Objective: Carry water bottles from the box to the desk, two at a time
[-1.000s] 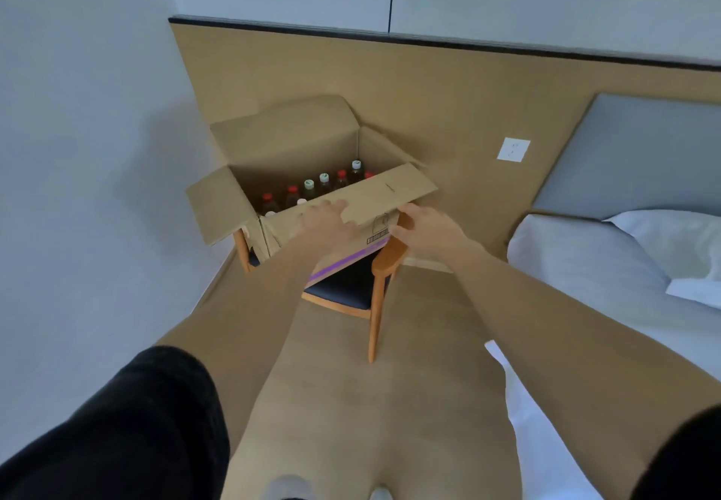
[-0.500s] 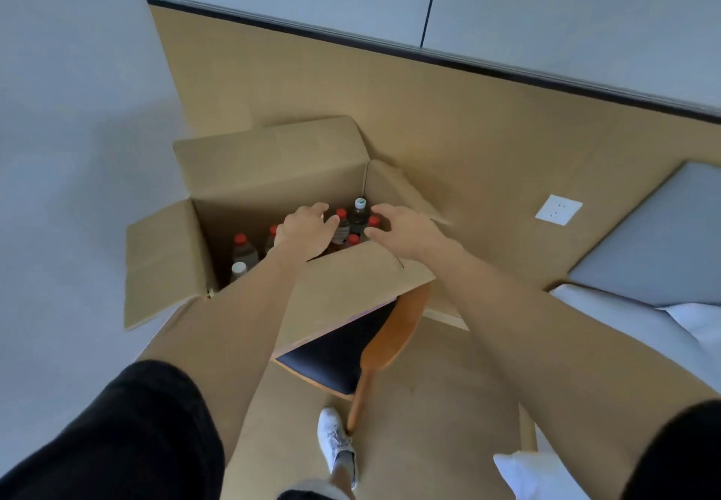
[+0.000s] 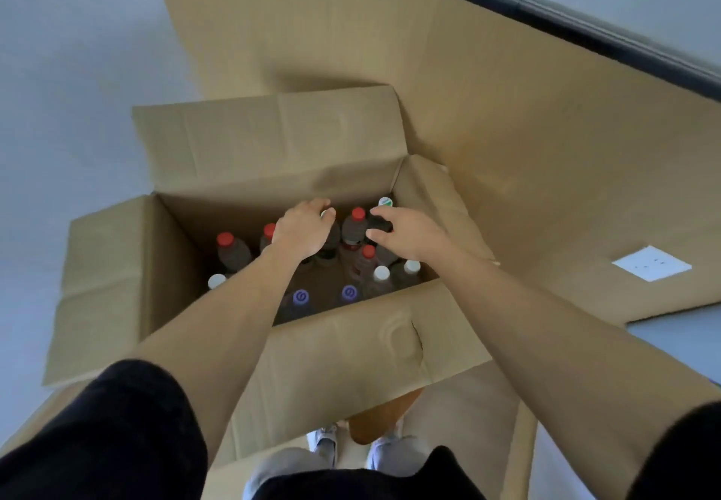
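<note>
An open cardboard box point(image 3: 351, 335) stands right below me, holding several upright bottles. Their caps differ: red point(image 3: 225, 239), white point(image 3: 381, 273) and purple point(image 3: 301, 296). Both my hands are down inside the box at its far side. My left hand point(image 3: 302, 230) curls over the top of one bottle, whose pale cap point(image 3: 328, 212) peeks out past the fingers. My right hand point(image 3: 407, 232) pinches the dark top of another bottle point(image 3: 380, 222) between thumb and forefinger. A red-capped bottle point(image 3: 358, 213) stands between the two hands.
The box sits on a wooden chair point(image 3: 384, 417), mostly hidden under the front flap. Behind it is a tan wall panel with a white socket point(image 3: 651, 263). A grey wall runs along the left. My shoes point(image 3: 324, 437) show below the box.
I have stepped up to the box and now look down into it. Both hands went from above the front edge to the far bottles and closed on two tops.
</note>
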Tool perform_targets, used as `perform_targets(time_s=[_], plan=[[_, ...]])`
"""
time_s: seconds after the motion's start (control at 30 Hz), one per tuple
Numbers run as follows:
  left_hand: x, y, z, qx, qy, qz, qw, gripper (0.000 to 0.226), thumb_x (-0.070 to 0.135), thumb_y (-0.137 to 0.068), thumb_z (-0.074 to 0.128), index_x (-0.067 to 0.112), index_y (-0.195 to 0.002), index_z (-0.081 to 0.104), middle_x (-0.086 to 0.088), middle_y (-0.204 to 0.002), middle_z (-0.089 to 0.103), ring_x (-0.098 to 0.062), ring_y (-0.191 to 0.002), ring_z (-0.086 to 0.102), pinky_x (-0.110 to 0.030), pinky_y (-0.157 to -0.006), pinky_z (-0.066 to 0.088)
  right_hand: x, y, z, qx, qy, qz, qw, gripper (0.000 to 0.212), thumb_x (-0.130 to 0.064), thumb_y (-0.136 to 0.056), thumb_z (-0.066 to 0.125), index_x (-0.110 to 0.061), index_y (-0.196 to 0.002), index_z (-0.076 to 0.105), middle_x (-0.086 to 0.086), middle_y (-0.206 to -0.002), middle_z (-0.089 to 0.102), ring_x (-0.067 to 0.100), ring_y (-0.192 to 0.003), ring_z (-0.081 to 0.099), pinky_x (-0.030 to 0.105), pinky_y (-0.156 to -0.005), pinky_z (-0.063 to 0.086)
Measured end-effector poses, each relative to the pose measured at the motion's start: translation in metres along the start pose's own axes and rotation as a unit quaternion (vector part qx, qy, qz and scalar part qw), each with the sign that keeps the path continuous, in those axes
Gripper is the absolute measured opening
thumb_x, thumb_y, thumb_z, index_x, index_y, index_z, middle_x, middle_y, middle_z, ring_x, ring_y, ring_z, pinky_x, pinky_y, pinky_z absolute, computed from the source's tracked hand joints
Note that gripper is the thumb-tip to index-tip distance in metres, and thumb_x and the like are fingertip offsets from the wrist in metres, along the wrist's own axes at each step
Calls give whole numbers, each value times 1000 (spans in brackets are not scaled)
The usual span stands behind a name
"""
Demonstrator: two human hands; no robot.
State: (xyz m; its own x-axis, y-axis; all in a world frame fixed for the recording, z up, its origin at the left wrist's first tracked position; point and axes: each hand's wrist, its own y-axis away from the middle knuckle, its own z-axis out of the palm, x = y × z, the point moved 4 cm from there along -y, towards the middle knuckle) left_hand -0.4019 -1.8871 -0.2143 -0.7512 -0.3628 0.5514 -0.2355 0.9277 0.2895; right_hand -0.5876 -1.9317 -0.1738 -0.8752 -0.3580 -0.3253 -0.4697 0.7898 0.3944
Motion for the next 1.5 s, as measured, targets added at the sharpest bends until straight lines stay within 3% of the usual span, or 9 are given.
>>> perform_targets(time_s=[0.27,0.7,0.83,1.13,1.37,1.5], plan=[[-63,6,-15,33,8,-112,993,44,37,-107,38,20,-146,48,-13,-147,51,-33,-135,46,-42,-113,36,-6,-68,34,-105,13,-84,991,58,-49,-99,52,-28,-152,38,6,-148,51,29,-135,47,40,-107,41],[-97,30,-12,50,30,-196,979,43,32,-108,39,14,-146,50,-15,-145,54,-34,-134,48,-41,-109,39,6,-125,47,-135,39,-121,983,56,-48,-99,53,-28,-150,41,3,-146,54,27,-130,51,36,-98,43],[-100,31,-12,54,33,-205,977,43,33,-108,39,15,-145,51,-14,-144,54,-34,-133,48,-41,-109,39,12,-128,45,-136,34,-115,983,57,-48,-99,55,-29,-150,41,3,-148,52,26,-135,48,38,-104,41],[-101,26,4,18,5,-204,979,45,37,-107,40,17,-146,49,-14,-143,54,-35,-131,50,-46,-107,41,27,-120,54,-160,41,-109,980,57,-48,-98,56,-30,-151,41,4,-148,51,27,-133,49,38,-104,43],[-79,20,17,12,-177,-129,976,48,47,-102,45,19,-139,52,-10,-128,60,-33,-121,52,-46,-99,43,18,-113,63,-182,69,-148,970,59,-50,-93,63,-33,-146,45,3,-144,55,27,-131,51,42,-104,46],[-68,8,35,-74,-152,-85,982,53,52,-99,51,24,-143,51,-6,-136,58,-28,-126,53,-44,-99,47,5,-107,81,-217,91,-177,956,64,-54,-86,69,-36,-144,48,0,-141,58,25,-129,53,42,-101,47]])
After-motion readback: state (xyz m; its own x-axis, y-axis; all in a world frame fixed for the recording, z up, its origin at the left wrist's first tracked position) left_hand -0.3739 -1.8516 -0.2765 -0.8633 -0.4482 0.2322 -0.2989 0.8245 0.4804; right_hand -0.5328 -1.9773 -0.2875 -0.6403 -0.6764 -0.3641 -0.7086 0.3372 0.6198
